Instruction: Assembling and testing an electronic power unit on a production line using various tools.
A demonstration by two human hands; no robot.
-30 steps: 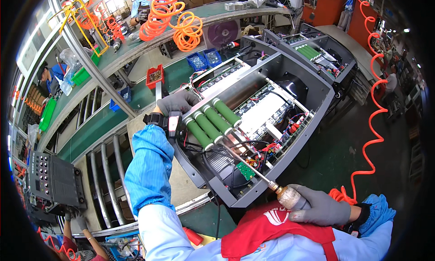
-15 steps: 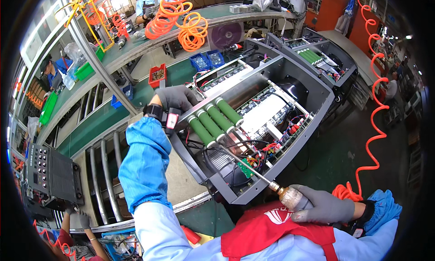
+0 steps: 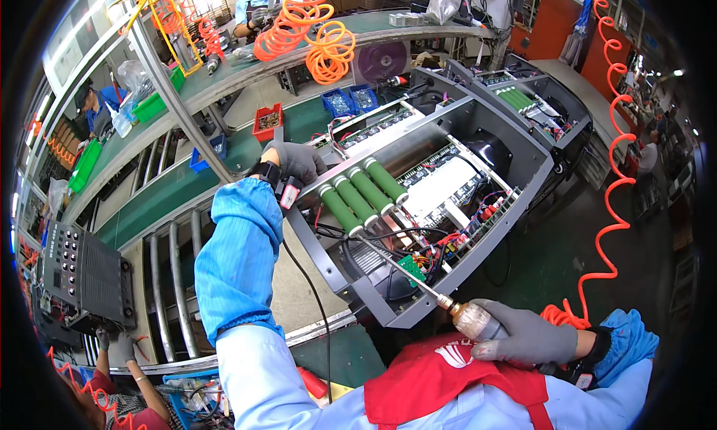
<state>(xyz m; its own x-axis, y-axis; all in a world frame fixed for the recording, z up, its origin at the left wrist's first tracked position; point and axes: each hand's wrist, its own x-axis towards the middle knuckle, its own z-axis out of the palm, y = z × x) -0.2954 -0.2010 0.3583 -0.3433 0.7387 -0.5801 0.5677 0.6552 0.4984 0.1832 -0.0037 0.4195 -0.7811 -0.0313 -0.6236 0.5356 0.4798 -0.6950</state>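
Note:
A grey metal chassis (image 3: 485, 262) full of circuit boards and wiring lies tilted in front of me. Four-sided walls enclose a row of several green cylindrical resistors (image 3: 362, 197). My right hand (image 3: 526, 333), in a grey glove, is closed round a power screwdriver (image 3: 472, 320) with a brass-coloured collar. Its long thin bit runs up leftward over the chassis rim to the lower end of the resistors. My left hand (image 3: 300, 162), gloved too, is curled at the far-left side of the metal partition beside them. Its fingertips are hidden, as is anything they hold.
A similar open chassis (image 3: 538, 105) stands behind. Red (image 3: 267, 122) and blue (image 3: 340, 103) parts bins sit on the green bench. An orange coiled hose (image 3: 614, 228) hangs at right. Metal rollers (image 3: 179, 295) lie left, near a black control unit (image 3: 89, 273) and a co-worker's hands (image 3: 119, 346).
The view has shifted slightly, so the bench and chassis sit a little further right. A black cable now hangs below my left wrist. The screwdriver bit stays at the resistors' lower end.

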